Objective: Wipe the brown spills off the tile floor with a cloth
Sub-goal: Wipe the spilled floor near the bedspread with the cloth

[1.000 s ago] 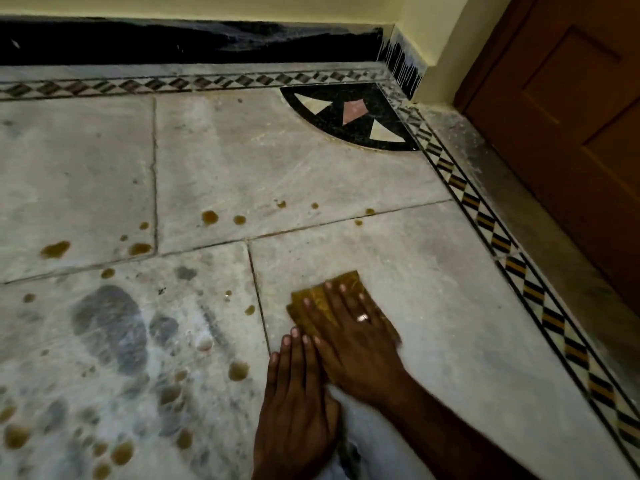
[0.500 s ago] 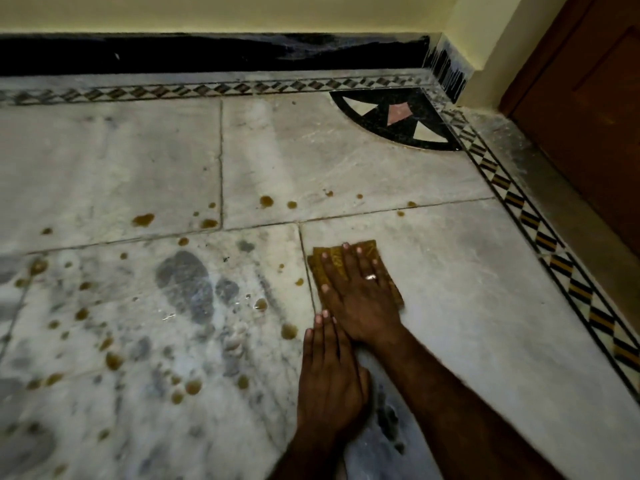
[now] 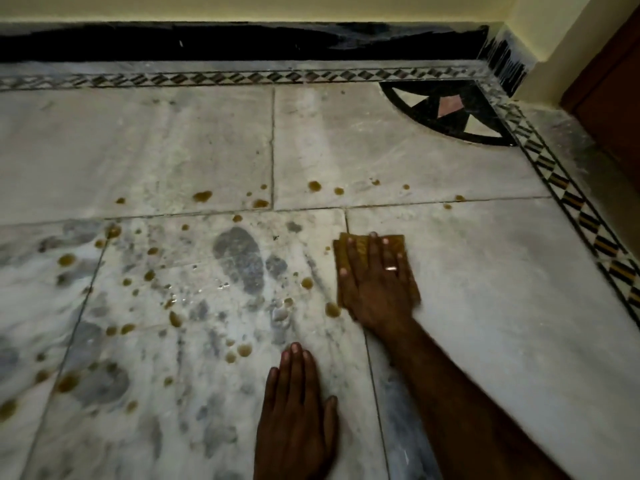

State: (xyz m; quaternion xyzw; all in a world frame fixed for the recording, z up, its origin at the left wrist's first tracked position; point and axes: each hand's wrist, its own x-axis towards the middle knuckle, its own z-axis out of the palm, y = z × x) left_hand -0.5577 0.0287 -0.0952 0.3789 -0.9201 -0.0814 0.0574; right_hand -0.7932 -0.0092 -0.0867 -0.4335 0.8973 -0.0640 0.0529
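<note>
1. The marble tile floor [image 3: 467, 271] fills the room corner, edged by a patterned border strip [image 3: 242, 77].
2. The right hand [image 3: 375, 289], ring on one finger, lies flat with fingers spread, pressing the yellow-brown cloth [image 3: 398, 242] to the floor over a tile joint; nothing is pinched in its grip.
3. The left hand [image 3: 298, 414] rests open, palm down, empty.
4. Brown spills [image 3: 202, 196] dot the tiles left of the cloth; one drop [image 3: 332, 309] sits just beside it.
</note>
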